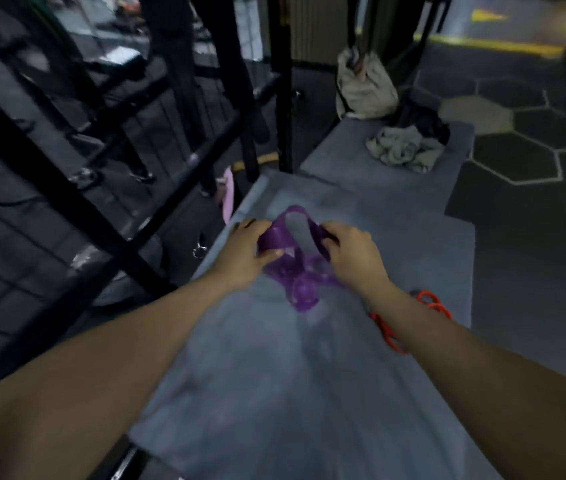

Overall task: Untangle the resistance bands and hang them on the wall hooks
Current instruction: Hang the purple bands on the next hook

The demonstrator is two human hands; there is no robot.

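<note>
1. On the grey mat (pixel 274 393), near its middle: left hand (pixel 245 252) and right hand (pixel 350 254) both pinching the twisted purple band (pixel 295 268), one at each side of its raised loop.
2. Risking a tighter knot by pulling the sides apart before loosening the crossing below.
3. Possibly snagging the orange band (pixel 387 332) lying under the right forearm.
4. No wall hooks in view.

Grey mat (pixel 309 393) on dark hexagon-patterned floor (pixel 534 140). On mat: purple band (pixel 295 271) between left hand (pixel 245 252) and right hand (pixel 350 254); red band (pixel 387 332) under right wrist; crumpled grey cloth (pixel 404 148) far beyond right hand.
</note>
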